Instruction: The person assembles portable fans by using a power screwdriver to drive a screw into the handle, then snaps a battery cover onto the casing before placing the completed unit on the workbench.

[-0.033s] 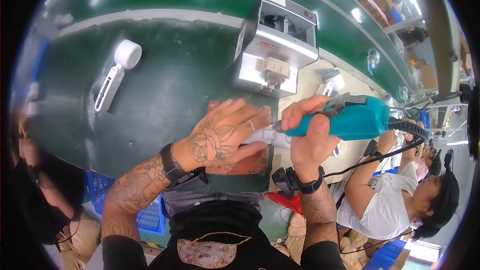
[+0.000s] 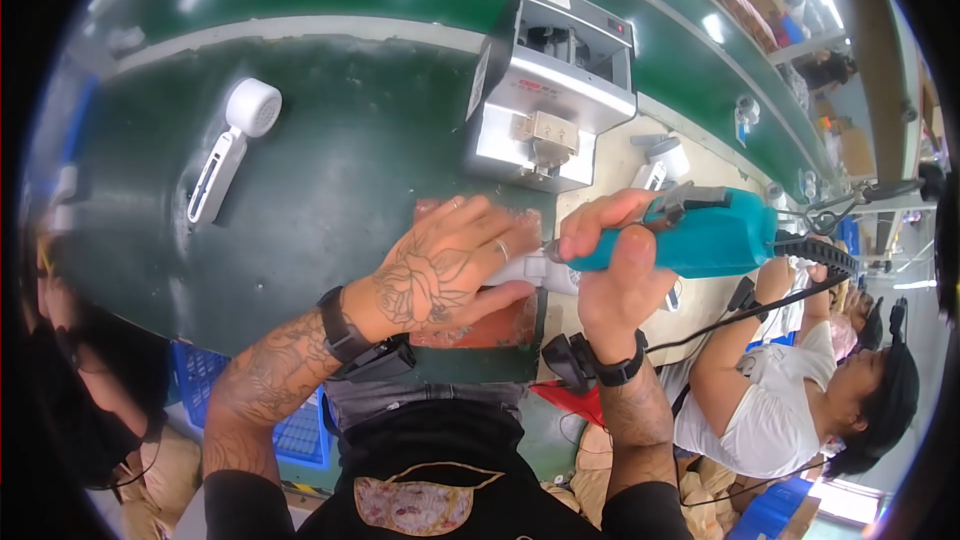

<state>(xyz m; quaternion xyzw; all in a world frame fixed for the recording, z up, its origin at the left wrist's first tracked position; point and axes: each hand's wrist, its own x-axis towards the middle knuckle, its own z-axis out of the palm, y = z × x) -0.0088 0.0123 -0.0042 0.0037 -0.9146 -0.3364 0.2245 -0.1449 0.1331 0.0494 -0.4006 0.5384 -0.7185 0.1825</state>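
Two hands close together: left hand (image 2: pixel 432 278) clasps a white device (image 2: pixel 533 270) lying crosswise on a reddish mat (image 2: pixel 475 332); right hand (image 2: pixel 622 285) grips a teal power screwdriver (image 2: pixel 715 237), tip pointing left at the device.

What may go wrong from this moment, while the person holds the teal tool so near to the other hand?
The teal tool in the right hand has its tip close to the left hand; if it slips, it might hurt those fingers.

The white device seems steadied only by the left hand, so it could shift under pressure.

The black cable passes near the right wrist and might catch.
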